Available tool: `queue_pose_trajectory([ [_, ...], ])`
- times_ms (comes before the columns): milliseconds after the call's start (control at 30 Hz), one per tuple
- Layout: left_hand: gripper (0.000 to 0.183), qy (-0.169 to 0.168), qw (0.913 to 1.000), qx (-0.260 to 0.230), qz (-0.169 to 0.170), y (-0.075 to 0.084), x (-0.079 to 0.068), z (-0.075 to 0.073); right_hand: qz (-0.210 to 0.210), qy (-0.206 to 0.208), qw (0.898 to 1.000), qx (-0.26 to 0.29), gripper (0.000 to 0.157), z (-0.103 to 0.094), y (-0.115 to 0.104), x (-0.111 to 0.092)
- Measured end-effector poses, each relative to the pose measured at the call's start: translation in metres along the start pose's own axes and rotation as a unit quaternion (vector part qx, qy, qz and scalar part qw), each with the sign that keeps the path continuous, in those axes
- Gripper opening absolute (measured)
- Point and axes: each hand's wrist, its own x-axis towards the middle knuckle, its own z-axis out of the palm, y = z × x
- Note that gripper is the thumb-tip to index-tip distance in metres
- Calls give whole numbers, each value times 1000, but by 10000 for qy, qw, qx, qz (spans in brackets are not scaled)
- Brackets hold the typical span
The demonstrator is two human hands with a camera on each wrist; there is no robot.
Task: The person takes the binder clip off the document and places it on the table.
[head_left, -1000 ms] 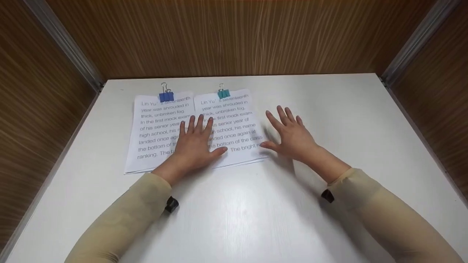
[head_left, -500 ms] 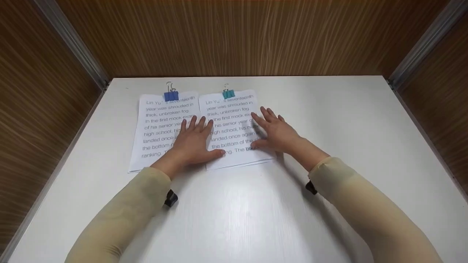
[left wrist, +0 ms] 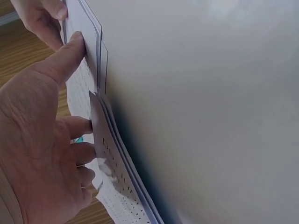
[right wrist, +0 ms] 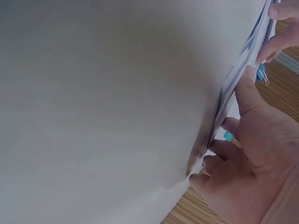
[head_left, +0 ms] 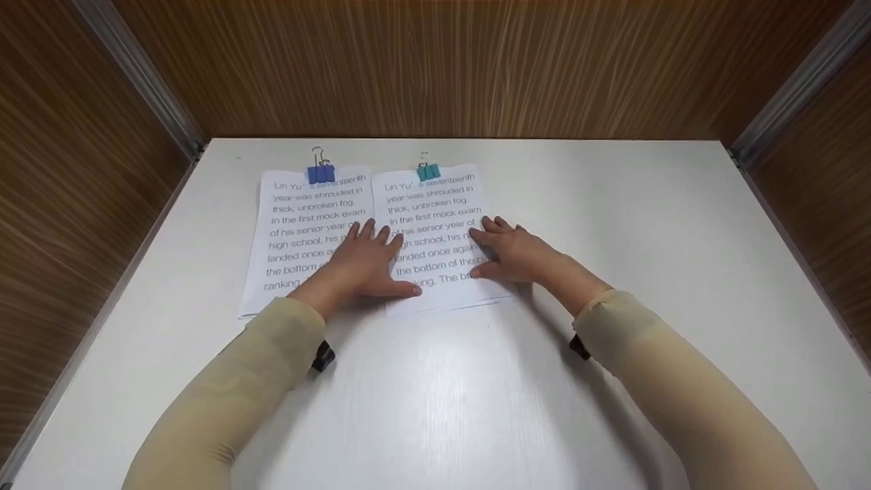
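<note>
Two stacks of printed paper lie side by side on the white table. A blue binder clip is on the top edge of the left stack, and a teal binder clip on that of the right stack. My left hand spreads over the line where the stacks meet, its thumb over the right stack's lower part. In the left wrist view its fingertips touch the left stack's raised edge. At the right stack's right edge, my right hand touches the paper with fingers slightly bent and thumb on the page.
The white tabletop extends in front of the stacks and to their right. Wood-grain panels stand behind the table and along both sides, with metal posts in the corners.
My right hand has moved left from beside the right stack onto its right edge. My left hand has stayed between the stacks, its fingers shifting slightly. The whole view has shifted a little.
</note>
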Motion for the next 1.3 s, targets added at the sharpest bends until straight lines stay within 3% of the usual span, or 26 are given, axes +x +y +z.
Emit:
queue_pose_trajectory([
  [300,116,-83,9999,106,57,8,5,-6,65,10,9999,-120,87,1,5,-4],
  [567,114,-127,9995,221,164,12,0,-10,38,56,9998,-202,88,3,3,-12],
  [1067,118,-239,9981,435,368,28,-5,-5,-87,258,9990,-349,89,13,7,-39],
  [1300,116,-246,9984,260,444,34,-8,-2,-67,323,9990,-309,89,17,9,-49],
])
